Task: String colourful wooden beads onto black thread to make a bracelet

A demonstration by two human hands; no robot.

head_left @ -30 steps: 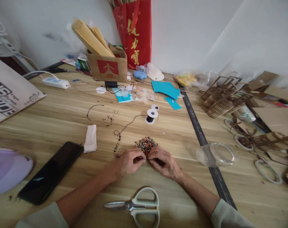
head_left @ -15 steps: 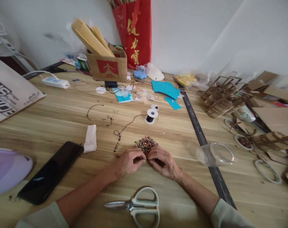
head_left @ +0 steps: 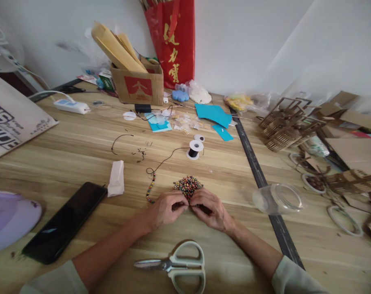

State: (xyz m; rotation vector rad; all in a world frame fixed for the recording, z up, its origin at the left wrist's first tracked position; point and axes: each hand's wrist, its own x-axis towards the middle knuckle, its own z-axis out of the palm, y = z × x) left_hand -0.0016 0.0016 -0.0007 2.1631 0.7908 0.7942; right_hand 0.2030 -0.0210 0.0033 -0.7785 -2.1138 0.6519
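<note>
My left hand (head_left: 169,207) is closed in a pinch, its fingertips almost meeting those of my right hand (head_left: 210,209). From under the left hand a black cord strung with colourful beads (head_left: 149,190) curves out, so the left fingers appear to hold the cord's end. My right hand is pinched too; whatever lies in its fingertips is too small to make out. Just beyond both hands is a pile of small multicoloured beads (head_left: 188,185). The cord runs on, bare, to a white spool of black cord (head_left: 194,150). Scissors with pale handles (head_left: 173,265) lie nearest me.
Left of my arms are a black phone (head_left: 65,222), a folded white paper (head_left: 116,179) and a purple object (head_left: 12,220). At right a clear plastic jar (head_left: 277,199) lies on its side near wooden baskets (head_left: 283,126). A cardboard box (head_left: 139,85) and blue paper (head_left: 214,115) sit behind.
The fingertips of my two hands have drawn slightly closer, and the short bit of dark cord between them shows less. Everything else stays where it was.
</note>
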